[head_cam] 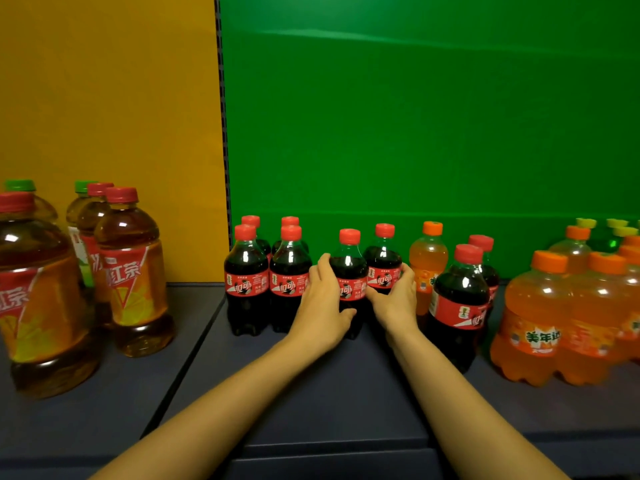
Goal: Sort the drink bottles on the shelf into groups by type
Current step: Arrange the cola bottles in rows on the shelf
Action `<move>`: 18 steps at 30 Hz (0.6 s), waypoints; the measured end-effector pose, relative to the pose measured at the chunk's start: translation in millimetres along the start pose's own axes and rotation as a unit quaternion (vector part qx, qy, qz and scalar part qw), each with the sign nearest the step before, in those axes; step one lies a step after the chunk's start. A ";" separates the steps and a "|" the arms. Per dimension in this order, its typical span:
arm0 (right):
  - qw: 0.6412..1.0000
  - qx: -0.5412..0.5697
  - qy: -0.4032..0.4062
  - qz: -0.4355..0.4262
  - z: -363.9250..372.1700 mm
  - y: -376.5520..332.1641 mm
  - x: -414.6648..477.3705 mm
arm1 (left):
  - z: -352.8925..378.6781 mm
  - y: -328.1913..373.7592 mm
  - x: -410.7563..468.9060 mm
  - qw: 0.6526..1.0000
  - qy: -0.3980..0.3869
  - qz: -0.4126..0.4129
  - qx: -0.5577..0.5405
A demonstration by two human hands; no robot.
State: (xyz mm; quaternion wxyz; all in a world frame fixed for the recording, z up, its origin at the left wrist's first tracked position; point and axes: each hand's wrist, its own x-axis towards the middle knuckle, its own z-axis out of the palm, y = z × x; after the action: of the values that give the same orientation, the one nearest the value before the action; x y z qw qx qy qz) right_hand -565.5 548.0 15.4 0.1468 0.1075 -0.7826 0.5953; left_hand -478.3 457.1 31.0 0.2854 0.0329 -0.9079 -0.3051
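Observation:
My left hand (pixel 322 303) is wrapped around a small cola bottle (pixel 349 265) with a red cap, mid-shelf. Just behind and to its right, my right hand (pixel 396 294) grips a second cola bottle (pixel 382 258). Left of them stands a cluster of several cola bottles (pixel 266 278). Two more cola bottles (pixel 460 299) stand to the right, in front of a lone orange soda bottle (pixel 427 261). At the far right is a group of orange soda bottles (pixel 554 320), with green yellow-capped bottles (pixel 609 237) behind them.
Large iced tea bottles (pixel 131 271) with red and green caps fill the left bay in front of a yellow back panel. A perforated upright (pixel 225 168) divides the bays. The dark shelf surface (pixel 311 393) extends toward me, with a green panel behind.

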 end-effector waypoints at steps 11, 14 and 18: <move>0.999 -0.004 0.031 -0.007 13.6 0.3 7.4 | 31.5 -4.8 37.2 0.997 0.049 -0.057 0.033; 1.000 -0.007 0.026 -0.012 15.3 1.1 7.7 | 34.3 -8.6 41.8 0.996 0.057 -0.063 0.020; 1.000 -0.012 0.010 -0.005 14.0 -2.2 5.3 | 35.7 -10.0 41.2 0.996 0.055 -0.068 0.012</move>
State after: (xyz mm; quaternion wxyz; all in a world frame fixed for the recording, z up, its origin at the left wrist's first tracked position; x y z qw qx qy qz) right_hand -571.1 534.0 15.8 0.1585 0.1035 -0.7878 0.5862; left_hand -533.1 458.5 22.6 0.3130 0.1143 -0.8902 -0.3105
